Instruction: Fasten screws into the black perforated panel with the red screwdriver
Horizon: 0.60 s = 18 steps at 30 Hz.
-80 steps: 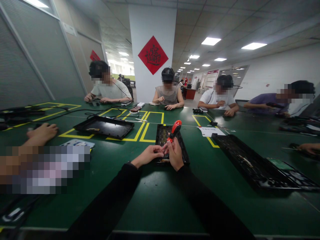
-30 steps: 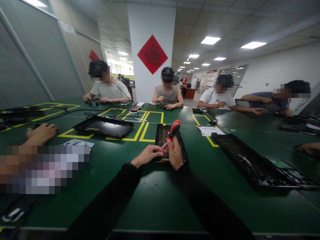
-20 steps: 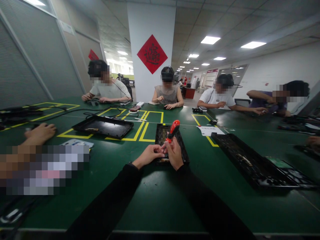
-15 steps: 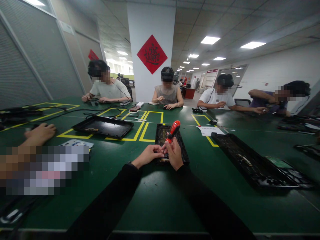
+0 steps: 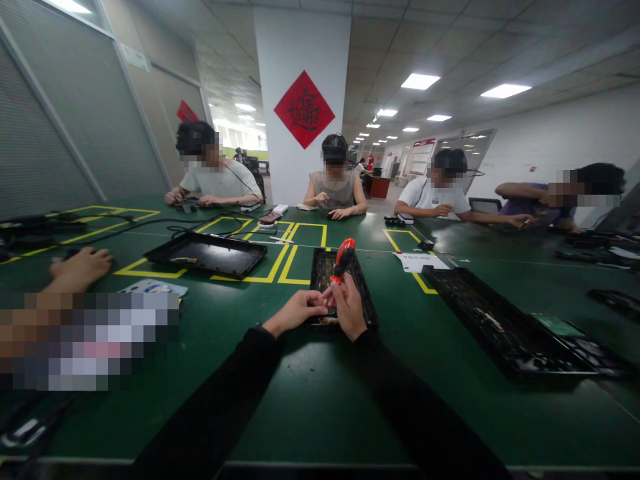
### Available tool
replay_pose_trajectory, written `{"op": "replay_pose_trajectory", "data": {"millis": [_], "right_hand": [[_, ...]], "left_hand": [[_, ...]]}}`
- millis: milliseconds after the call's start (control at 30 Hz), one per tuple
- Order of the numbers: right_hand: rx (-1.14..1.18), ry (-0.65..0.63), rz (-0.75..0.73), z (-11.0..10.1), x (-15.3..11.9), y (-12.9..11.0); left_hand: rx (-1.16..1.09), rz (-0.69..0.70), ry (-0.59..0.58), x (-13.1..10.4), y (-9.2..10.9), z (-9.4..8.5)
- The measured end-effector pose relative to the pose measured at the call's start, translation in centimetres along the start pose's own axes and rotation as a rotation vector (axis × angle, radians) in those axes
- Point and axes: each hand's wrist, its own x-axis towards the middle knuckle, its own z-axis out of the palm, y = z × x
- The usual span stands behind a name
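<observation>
A red and black screwdriver [image 5: 344,259] stands nearly upright, leaning a little to the right, with my right hand [image 5: 351,310] closed round the lower part of its handle. Beneath both hands lies a black rectangular plastic housing [image 5: 369,303] with small parts inside it. My left hand [image 5: 296,312] reaches over the housing's near left corner, its thumb and fingers pinched close to the screwdriver's lower end. Whatever those fingers hold is hidden. The screwdriver's tip is also out of sight behind my hands.
A black tray [image 5: 215,257] lies to the left, and a long black tray [image 5: 500,327] to the right beside a green board [image 5: 557,325]. A paper sheet [image 5: 421,262] is behind it. At left rests another person's hand [image 5: 83,267]. Several people sit across the green table [image 5: 320,413].
The screwdriver's handle has tilted slightly to the left and its colour pattern shows turned. Both my hands stay in almost the same place over the housing.
</observation>
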Motion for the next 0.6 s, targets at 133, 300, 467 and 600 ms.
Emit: {"op": "replay_pose_trajectory", "data": {"millis": [133,300,467,600], "right_hand": [[0.003,-0.016,-0.001,0.05,-0.02,-0.17],[0.015,0.005,0.003,0.02,0.01,-0.22],[0.022,0.003,0.015,-0.03,0.00,-0.06],[0.005,0.004,0.007,-0.01,0.00,-0.07]], "left_hand": [[-0.035,-0.011,0.016,0.04,-0.07,0.15],[-0.065,0.000,-0.011,0.03,0.33,-0.07],[-0.078,0.003,-0.087,-0.02,0.50,-0.55],[-0.065,-0.014,-0.064,0.01,0.10,-0.50]]}}
